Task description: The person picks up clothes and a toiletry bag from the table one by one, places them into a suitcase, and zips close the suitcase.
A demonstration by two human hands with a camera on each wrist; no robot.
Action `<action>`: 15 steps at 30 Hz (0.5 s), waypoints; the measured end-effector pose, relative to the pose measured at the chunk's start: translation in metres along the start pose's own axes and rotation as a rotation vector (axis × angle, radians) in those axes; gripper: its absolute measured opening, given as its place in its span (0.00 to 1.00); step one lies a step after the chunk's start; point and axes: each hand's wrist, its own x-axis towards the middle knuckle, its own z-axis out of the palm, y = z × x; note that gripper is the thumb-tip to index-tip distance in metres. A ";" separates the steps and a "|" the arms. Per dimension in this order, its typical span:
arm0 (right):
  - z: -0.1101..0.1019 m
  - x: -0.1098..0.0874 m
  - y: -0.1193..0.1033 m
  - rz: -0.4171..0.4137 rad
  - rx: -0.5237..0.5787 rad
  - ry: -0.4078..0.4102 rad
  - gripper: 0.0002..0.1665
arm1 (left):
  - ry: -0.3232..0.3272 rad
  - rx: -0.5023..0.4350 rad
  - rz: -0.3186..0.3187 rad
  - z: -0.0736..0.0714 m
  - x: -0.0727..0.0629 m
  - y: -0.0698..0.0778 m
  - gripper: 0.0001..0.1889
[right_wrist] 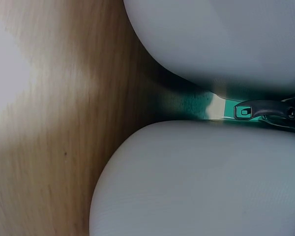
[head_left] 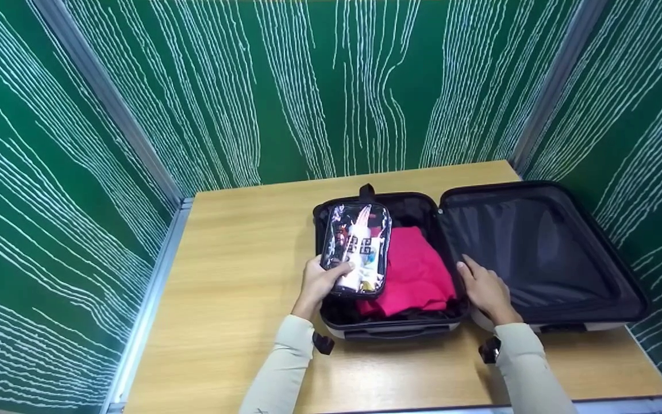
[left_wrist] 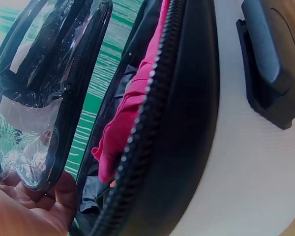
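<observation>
My left hand (head_left: pixel 320 280) grips the lower end of a clear toiletry pouch (head_left: pixel 360 250) with black trim, its thumb on the front and fingers behind. Bottles and small items show through the plastic. The pouch is over the left side of an open suitcase (head_left: pixel 403 328); in the left wrist view the pouch (left_wrist: pixel 71 98) is tilted up beside the zipped rim (left_wrist: pixel 147 103). Bright pink folded cloth (head_left: pixel 420 270) lies inside the suitcase. My right hand (head_left: pixel 487 290) rests at the hinge side, between the packed half and the lid (head_left: pixel 543 253), fingers nearly straight.
The suitcase lies on a wooden table (head_left: pixel 239 259), its lid spread to the right. Green panels (head_left: pixel 337 86) with white wavy lines enclose the back and sides. A zipper pull (right_wrist: pixel 243 112) shows between the two white shell halves (right_wrist: pixel 201 182) in the right wrist view.
</observation>
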 end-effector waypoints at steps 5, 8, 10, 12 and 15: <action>0.001 0.001 0.001 0.003 -0.003 0.003 0.38 | -0.009 0.018 -0.014 0.002 -0.001 0.000 0.20; 0.001 0.001 0.001 0.004 -0.003 0.004 0.38 | -0.024 0.014 -0.011 0.004 0.000 -0.001 0.19; 0.001 0.001 0.000 0.003 -0.003 0.002 0.38 | -0.029 0.014 -0.011 0.005 -0.001 -0.002 0.19; 0.001 0.001 0.000 0.005 -0.002 0.000 0.38 | -0.032 0.014 -0.015 0.006 -0.001 -0.002 0.19; 0.001 0.002 0.000 0.007 0.001 -0.002 0.38 | -0.039 0.021 -0.011 0.008 -0.001 -0.003 0.19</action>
